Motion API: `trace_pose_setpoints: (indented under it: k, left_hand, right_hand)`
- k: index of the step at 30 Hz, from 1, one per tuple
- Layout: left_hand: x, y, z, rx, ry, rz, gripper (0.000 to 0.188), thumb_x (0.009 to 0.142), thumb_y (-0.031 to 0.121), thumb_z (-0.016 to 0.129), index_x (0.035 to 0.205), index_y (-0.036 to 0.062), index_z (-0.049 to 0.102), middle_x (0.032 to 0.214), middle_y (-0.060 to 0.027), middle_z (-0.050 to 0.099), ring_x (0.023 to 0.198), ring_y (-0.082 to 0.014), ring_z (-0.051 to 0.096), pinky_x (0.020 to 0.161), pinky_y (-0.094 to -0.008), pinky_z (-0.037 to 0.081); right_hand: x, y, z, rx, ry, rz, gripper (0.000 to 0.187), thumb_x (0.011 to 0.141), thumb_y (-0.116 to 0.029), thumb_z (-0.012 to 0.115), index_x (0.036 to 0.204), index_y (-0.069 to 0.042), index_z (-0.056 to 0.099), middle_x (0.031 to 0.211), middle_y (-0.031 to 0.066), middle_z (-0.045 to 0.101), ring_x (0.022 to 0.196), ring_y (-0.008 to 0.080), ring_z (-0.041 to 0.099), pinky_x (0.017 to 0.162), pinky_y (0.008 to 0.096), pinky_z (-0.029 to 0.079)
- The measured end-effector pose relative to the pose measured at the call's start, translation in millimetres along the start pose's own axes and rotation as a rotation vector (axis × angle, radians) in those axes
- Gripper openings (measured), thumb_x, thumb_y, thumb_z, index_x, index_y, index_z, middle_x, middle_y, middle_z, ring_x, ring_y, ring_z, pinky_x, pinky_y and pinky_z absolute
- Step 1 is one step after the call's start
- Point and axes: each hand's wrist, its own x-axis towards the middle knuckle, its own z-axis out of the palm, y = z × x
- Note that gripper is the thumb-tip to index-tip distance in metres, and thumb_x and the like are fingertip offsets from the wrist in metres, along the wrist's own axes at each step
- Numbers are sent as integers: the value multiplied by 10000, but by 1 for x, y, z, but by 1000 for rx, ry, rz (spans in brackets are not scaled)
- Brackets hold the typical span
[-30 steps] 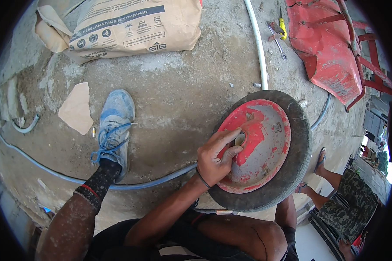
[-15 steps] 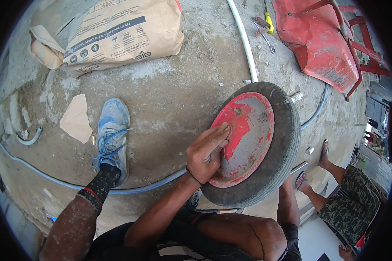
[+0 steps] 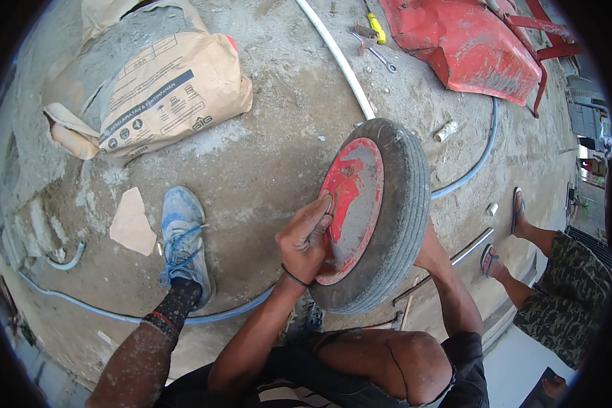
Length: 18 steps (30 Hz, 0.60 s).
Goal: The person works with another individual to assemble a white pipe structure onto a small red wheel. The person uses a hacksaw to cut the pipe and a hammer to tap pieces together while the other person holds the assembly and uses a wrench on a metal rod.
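Note:
A wheel (image 3: pixel 360 217) with a worn black tyre and a chipped red, grey-smeared rim stands tilted above my bent knee. My left hand (image 3: pixel 304 241) is closed at the hub on the rim's face, thumb and fingers pinched together there. Whether they also hold a small part at the hub is hidden. My right forearm (image 3: pixel 452 289) reaches up behind the tyre on its far right side. The right hand's fingers are concealed by the wheel.
A torn paper sack (image 3: pixel 177 95) of grey powder lies at the upper left. A crumpled red wheelbarrow tray (image 3: pixel 462 47) sits upper right, near a yellow-handled screwdriver (image 3: pixel 377 28) and a spanner (image 3: pixel 377 54). Hoses, a metal bar (image 3: pixel 455 262) and another person's sandalled feet (image 3: pixel 517 214) are around.
The wheel has turned so that more tread shows, and it sits slightly further left. My left hand has stayed at the hub. More of my right forearm shows now. The view has shifted.

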Motion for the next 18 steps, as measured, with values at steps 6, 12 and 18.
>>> trace_pose_setpoints:
  k: [6,12,18]
  left_hand:
    - [2,-2,2,4,34,-2,256,896,67,631,1141,-1,662,1091,-200,678,1030,-241,651,893,-322,486]
    - [-1,-6,3,-49,11,-82,300,916,116,628,1182,-22,633,1145,-186,661,1080,-233,618,947,-329,451]
    - [3,-3,-2,-23,-44,-51,340,929,148,615,1208,-46,605,1193,-205,632,1126,-256,593,980,-342,430]
  right_hand:
    - [5,-6,3,-13,-25,-5,523,692,-318,663,1103,2,611,992,238,646,781,410,639,721,459,525]
    - [3,1,10,-6,-38,32,487,737,-349,665,1076,-3,622,934,214,657,729,384,645,672,440,528]
    - [6,3,12,182,8,6,458,747,-335,660,1082,-24,627,865,175,655,718,348,649,662,426,525]
